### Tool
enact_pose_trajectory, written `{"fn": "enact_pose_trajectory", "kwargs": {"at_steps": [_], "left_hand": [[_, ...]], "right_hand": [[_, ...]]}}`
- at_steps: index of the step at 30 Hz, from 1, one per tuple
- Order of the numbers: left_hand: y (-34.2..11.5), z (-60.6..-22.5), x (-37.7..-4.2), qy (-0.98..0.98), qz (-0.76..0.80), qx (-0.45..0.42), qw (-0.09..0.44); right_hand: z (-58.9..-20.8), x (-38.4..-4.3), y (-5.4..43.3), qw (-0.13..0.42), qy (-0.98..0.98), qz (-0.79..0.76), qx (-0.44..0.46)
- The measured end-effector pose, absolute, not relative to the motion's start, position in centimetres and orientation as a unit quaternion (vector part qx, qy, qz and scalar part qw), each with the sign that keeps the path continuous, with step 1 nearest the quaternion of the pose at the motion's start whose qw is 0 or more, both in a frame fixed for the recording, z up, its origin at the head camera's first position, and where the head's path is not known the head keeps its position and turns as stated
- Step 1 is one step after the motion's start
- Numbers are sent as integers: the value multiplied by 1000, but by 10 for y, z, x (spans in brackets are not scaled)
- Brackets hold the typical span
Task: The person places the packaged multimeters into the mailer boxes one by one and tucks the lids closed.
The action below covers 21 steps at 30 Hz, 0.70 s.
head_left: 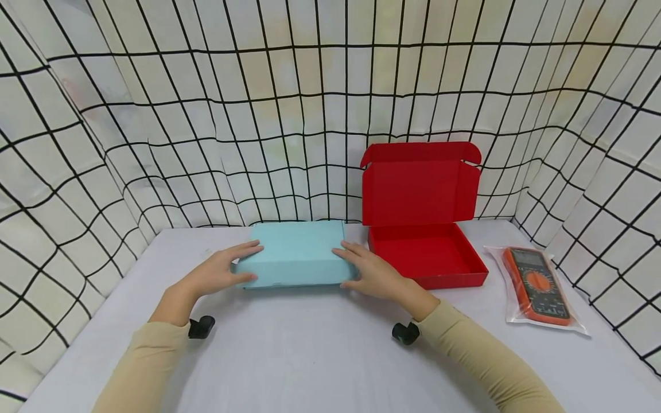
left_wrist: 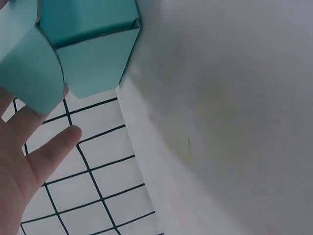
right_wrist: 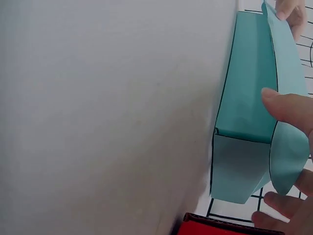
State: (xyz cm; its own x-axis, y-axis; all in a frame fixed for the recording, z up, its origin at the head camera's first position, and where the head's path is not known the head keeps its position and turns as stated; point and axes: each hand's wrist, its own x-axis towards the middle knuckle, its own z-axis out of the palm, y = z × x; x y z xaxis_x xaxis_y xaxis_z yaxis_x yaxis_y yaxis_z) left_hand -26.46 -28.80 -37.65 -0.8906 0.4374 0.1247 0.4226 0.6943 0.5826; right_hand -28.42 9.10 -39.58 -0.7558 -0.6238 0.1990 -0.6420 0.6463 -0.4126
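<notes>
A light blue cardboard box lies at the back of the table. My left hand holds its left end, fingertips on the lid's top and thumb on its front flap. At the right end my right hand holds the lid in the same way. In the right wrist view, the thumb rests on the front flap, which stands out from the box's front wall. Spread fingers lie around the rounded side flap in the left wrist view. The box's inside is hidden.
A red cardboard box stands just right of the blue one, lid raised at the back. Farther right lies an orange multimeter in a clear plastic bag. White cloth with black grid lines walls the white table behind and at both sides.
</notes>
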Motion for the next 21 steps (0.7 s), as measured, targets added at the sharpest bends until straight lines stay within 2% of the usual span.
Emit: {"fn": "enact_pose_trajectory", "kwargs": {"at_steps": [9, 21], "left_hand": [[-278, -378, -265, 933, 269, 235, 41], [-280, -385, -264, 927, 281, 238, 70]], "right_hand": [[-400, -284, 91, 1, -915, 195, 353], [-401, -279, 87, 23, -921, 156, 356]]}}
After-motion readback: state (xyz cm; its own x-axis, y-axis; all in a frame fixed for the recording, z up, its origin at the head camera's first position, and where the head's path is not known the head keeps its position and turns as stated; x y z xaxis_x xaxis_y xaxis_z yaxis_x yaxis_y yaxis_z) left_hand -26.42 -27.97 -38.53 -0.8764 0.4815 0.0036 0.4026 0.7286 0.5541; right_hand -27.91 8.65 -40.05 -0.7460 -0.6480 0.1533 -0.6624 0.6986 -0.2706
